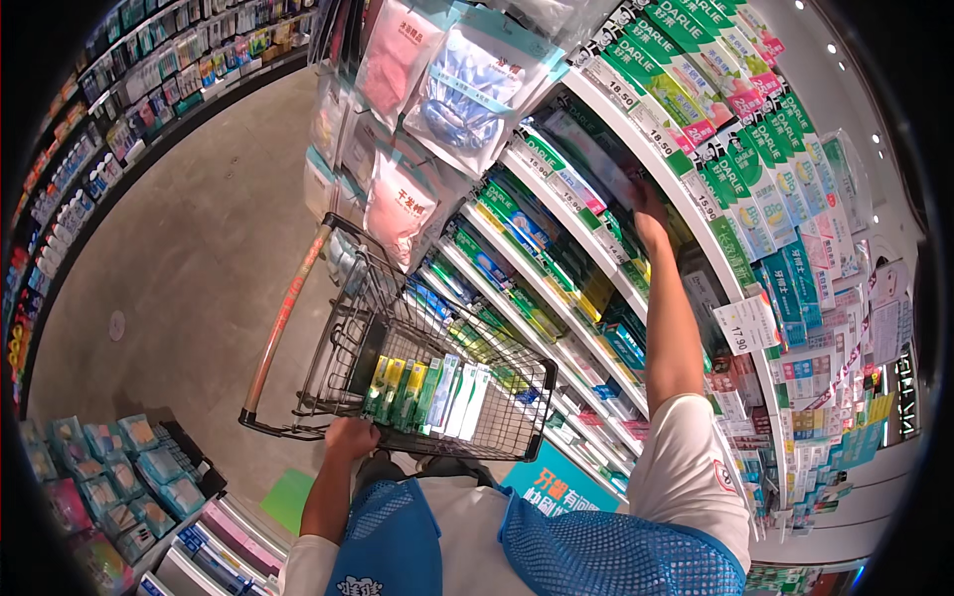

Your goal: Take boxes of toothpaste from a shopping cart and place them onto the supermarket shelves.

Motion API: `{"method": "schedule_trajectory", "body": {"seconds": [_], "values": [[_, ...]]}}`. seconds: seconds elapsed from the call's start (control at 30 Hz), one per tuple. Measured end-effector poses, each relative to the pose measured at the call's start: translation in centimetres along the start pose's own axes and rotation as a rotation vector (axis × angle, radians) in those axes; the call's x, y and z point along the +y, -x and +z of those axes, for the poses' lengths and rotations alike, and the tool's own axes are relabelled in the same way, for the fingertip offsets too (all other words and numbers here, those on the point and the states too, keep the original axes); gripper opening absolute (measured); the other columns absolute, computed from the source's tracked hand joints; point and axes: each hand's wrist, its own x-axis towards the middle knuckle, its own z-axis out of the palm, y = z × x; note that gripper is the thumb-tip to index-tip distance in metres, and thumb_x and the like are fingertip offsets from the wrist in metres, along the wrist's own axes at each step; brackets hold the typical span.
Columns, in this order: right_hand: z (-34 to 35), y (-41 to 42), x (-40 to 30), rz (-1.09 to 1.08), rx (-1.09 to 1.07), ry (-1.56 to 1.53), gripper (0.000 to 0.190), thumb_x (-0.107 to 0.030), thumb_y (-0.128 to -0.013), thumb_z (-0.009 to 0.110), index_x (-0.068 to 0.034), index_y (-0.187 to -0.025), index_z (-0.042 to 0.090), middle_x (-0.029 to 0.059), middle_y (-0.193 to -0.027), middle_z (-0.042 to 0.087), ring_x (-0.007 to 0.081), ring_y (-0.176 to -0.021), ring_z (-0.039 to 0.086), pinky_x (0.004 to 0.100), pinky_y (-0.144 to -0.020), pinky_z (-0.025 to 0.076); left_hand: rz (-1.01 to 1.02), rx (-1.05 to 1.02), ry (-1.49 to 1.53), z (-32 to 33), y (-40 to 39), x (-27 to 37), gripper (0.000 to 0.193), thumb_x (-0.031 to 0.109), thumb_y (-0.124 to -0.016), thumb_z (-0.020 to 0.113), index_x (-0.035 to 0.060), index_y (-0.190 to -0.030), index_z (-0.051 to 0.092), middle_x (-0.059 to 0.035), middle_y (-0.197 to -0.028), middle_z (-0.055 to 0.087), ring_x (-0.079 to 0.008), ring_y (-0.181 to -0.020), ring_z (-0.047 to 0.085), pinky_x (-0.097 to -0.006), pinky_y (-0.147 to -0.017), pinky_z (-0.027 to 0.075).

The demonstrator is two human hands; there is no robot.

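A black wire shopping cart [514, 432] stands in front of me with its handle [287, 320] to the left. My left hand [352, 437] is closed over the cart's near rim. Inside the basket, several toothpaste boxes [414, 395] stand upright in a row, green and yellow at the left, whiter at the right. My right arm stretches far into a shelf of Darlie toothpaste boxes [559, 167]. Shadow and the shelf above partly obscure my right hand [648, 207]; its fingers lie deep among the boxes, and whether they hold one cannot be made out.
Packaged shower caps [466, 97] hang at the shelf end, beyond the cart. Above my right forearm runs a shelf edge with price tags [741, 322]. Another stocked rack [171, 74] curves along the far left. Packaged goods [119, 477] fill a display at lower left.
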Motion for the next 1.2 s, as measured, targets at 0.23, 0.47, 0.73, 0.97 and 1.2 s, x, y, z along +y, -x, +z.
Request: {"method": "schedule_trajectory", "body": {"seconds": [0.23, 0.47, 0.73, 0.97, 1.2], "values": [[0.6, -2.0, 1.9, -0.09, 0.22, 0.28, 0.054, -0.045, -0.093, 0.054, -0.004, -0.128, 0.053, 0.0238, -0.131, 0.053, 0.0387, -0.124, 0.048, 0.0445, -0.103, 0.038, 0.034, -0.014, -0.015, 0.0, 0.0, -0.2, 0.04, 0.041, -0.085, 0.046, 0.0109, -0.09, 0.072, -0.0119, -0.093, 0.071, -0.0327, -0.09, 0.067, -0.0463, -0.079, 0.053], [1.3, -0.7, 0.6, 0.093, 0.113, 0.198, 0.058, -0.043, -0.085, 0.067, -0.005, -0.126, 0.055, 0.024, -0.129, 0.054, 0.0409, -0.119, 0.051, 0.0442, -0.1, 0.04, 0.111, 0.028, -0.019, 0.7, -0.3, -0.9, 0.042, 0.038, -0.085, 0.044, 0.006, -0.086, 0.071, -0.0154, -0.087, 0.07, -0.0325, -0.085, 0.067, -0.0464, -0.079, 0.053], [5.0, -5.7, 4.1, 0.017, 0.326, 0.282, 0.059, -0.045, -0.082, 0.068, -0.007, -0.125, 0.056, 0.0218, -0.126, 0.057, 0.0394, -0.116, 0.054, 0.0449, -0.097, 0.044, 0.112, 0.069, 0.0, 1.6, -0.7, -0.8, 0.04, 0.038, -0.084, 0.045, 0.0068, -0.082, 0.07, -0.0148, -0.086, 0.07, -0.0329, -0.084, 0.067, -0.0467, -0.078, 0.053], [5.5, -6.8, 4.1, -0.051, 0.331, 0.391, 0.051, -0.042, -0.086, 0.063, -0.01, -0.126, 0.053, 0.0216, -0.116, 0.062, 0.0422, -0.107, 0.058, 0.0483, -0.09, 0.047, 0.118, 0.105, -0.032, 1.1, -0.5, -0.5, 0.039, 0.039, -0.083, 0.047, 0.0086, -0.081, 0.071, -0.0129, -0.082, 0.069, -0.0323, -0.079, 0.067, -0.0472, -0.073, 0.053], [3.4, 0.3, -0.8, -0.115, 0.461, 0.301, 0.052, -0.034, -0.092, 0.058, -0.004, -0.132, 0.045, 0.0273, -0.121, 0.057, 0.047, -0.104, 0.057, 0.0492, -0.089, 0.046, 0.11, 0.041, -0.039, 0.5, -0.2, -0.3, 0.037, 0.039, -0.085, 0.048, 0.0101, -0.082, 0.071, -0.0134, -0.083, 0.069, -0.0331, -0.08, 0.067, -0.048, -0.072, 0.053]]}}
